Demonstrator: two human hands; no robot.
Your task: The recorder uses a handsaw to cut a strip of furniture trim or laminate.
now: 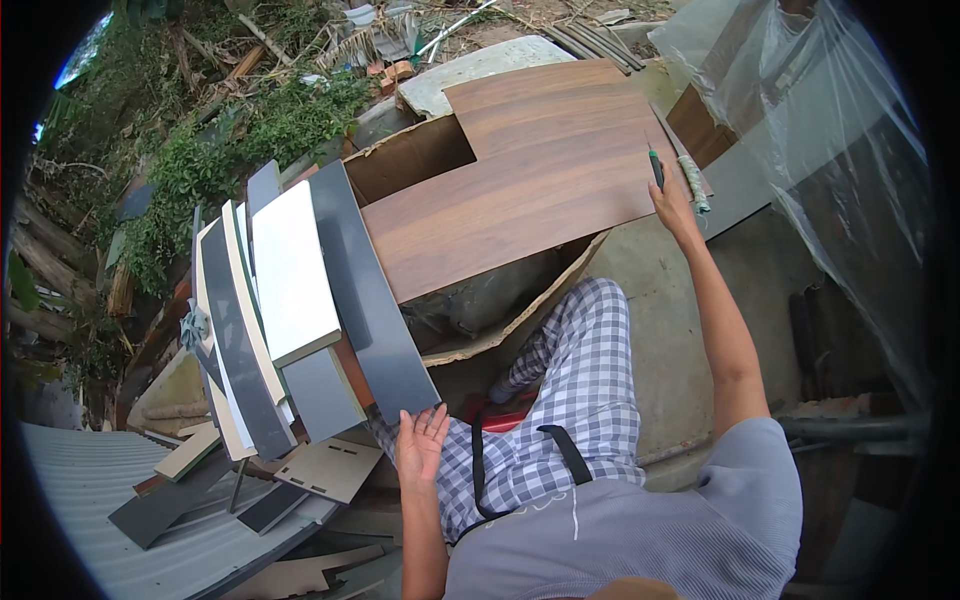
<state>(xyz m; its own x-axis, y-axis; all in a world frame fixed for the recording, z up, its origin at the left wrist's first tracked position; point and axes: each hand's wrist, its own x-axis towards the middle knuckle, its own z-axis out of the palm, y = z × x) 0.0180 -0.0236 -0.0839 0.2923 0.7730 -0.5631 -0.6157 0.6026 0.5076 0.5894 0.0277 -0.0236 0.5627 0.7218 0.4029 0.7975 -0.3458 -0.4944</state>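
Note:
My right hand (674, 208) is closed round a slim tool with a black and green handle (656, 172) and a thin pointed shaft, perhaps a screwdriver or awl. It is held over the right end of a brown wood-grain board (540, 165) with a notch at its upper left. Just right of that hand lies a long tool with a pale cord-wrapped handle (694, 184). My left hand (422, 442) is open, palm up and fingers extended, its fingertips at the near corner of a dark grey board (375, 290).
Under the brown board stands an open cardboard box (560, 290). To the left, a white board (292, 270) and several grey and beige boards are stacked. Offcuts lie on corrugated metal sheeting (90, 480). Clear plastic sheeting (830, 120) hangs at right; plants (190, 190) grow behind.

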